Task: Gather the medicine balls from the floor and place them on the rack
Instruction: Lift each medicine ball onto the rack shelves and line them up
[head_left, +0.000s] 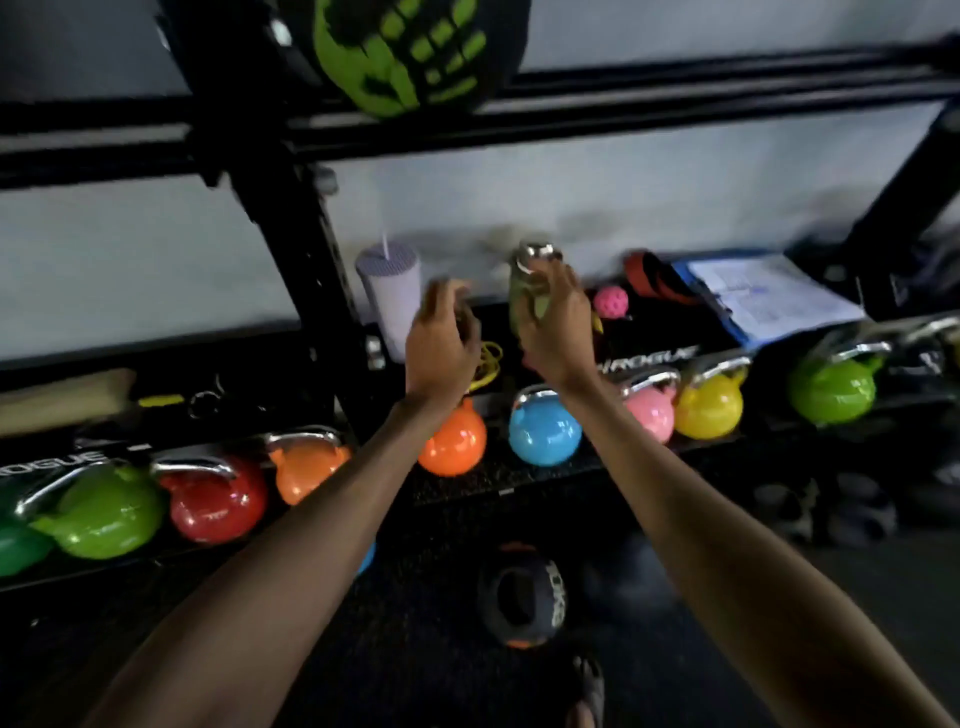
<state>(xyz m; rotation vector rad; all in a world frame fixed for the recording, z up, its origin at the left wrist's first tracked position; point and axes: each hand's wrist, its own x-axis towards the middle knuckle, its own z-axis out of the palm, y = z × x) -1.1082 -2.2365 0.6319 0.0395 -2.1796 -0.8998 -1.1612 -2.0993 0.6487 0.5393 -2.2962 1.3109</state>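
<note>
Right hand is wrapping around a green water bottle with a shiny metal cap, pretty much dead centre of the frame. Left hand is hovering just beside it, fingers loosely curled and blurry, gripping nothing I can make out. A black-and-green medicine ball is sitting on the rack at the top of the frame — a black-and-orange medicine ball is lying on the floor at bottom centre. Colourful kettlebells are lining the lower shelf.
</note>
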